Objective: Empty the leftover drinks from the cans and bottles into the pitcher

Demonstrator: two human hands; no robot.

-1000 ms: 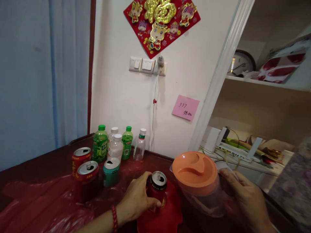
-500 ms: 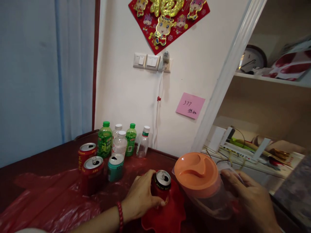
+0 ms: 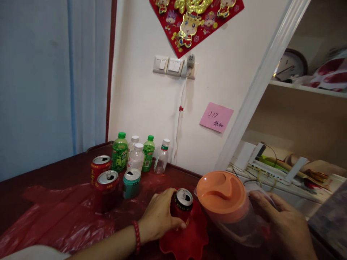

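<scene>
The left hand (image 3: 159, 216) stays curled round the can (image 3: 183, 206), red dish (image 3: 195, 231) beneath it, the right hand (image 3: 286, 220) still gripping the jug (image 3: 226, 202), neither free.

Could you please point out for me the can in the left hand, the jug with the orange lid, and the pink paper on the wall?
Can (image 3: 183, 212), head view: on its dark upper band.
Jug (image 3: 224, 204), head view: on its orange lid.
Pink paper (image 3: 216, 118), head view: on its middle.

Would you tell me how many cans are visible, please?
4: the held can, in the left hand; leftward, the rear red can, front red can, and teal can beside them.
</scene>
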